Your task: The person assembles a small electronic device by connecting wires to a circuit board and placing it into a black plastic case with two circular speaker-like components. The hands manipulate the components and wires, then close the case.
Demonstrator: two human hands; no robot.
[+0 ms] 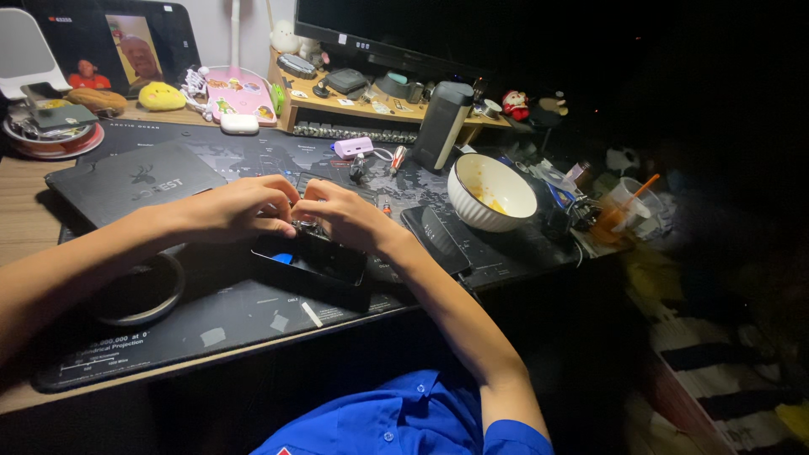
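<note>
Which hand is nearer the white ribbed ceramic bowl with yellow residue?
Right. The right hand rests on the small dark device just left of the white ribbed ceramic bowl; the left hand lies beyond it, further left.

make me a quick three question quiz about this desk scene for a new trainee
1. True or false: both hands touch the small dark device on the desk mat.
2. Which lies right of the white ribbed bowl? A) closed black laptop B) plastic cup with orange straw C) pink case
3. Fill in: the tall grey cylinder stands ____ the bowl.

Key
1. True: left hand and right hand meet over it.
2. B, the cup.
3. Behind.
</note>
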